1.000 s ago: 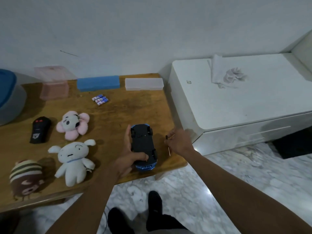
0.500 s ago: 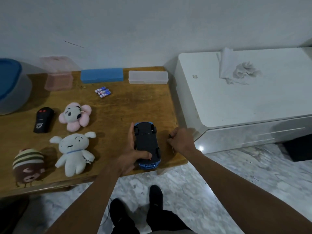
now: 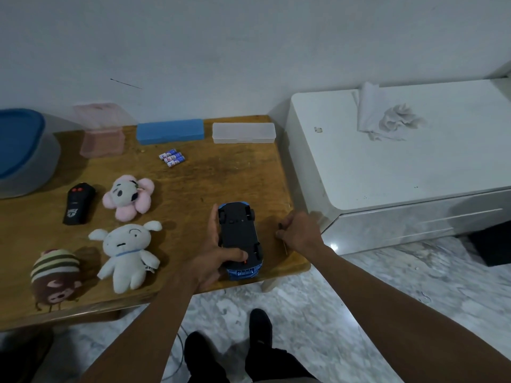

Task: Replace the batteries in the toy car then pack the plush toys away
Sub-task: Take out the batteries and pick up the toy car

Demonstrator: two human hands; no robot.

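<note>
A wooden table (image 3: 221, 175) is standing against a pale wall (image 3: 249, 51) on a marble floor (image 3: 359, 286), carrying three plush toys (image 3: 125, 255), three batteries (image 3: 172, 158) and one upturned toy car (image 3: 240, 236) near its front edge, the left hand (image 3: 210, 261) gripping it, the right hand (image 3: 300, 233) pinching a thin tool (image 3: 285, 248).

Free room: mid tabletop (image 3: 221, 172), between batteries (image 3: 172, 159) and car (image 3: 240, 236). Left half: taken up by plush toys (image 3: 127, 197) and remote (image 3: 78, 203). Back edge: lined by blue box (image 3: 170, 131), clear box (image 3: 243, 132). Right side: closed off by white cabinet (image 3: 387, 167).
</note>
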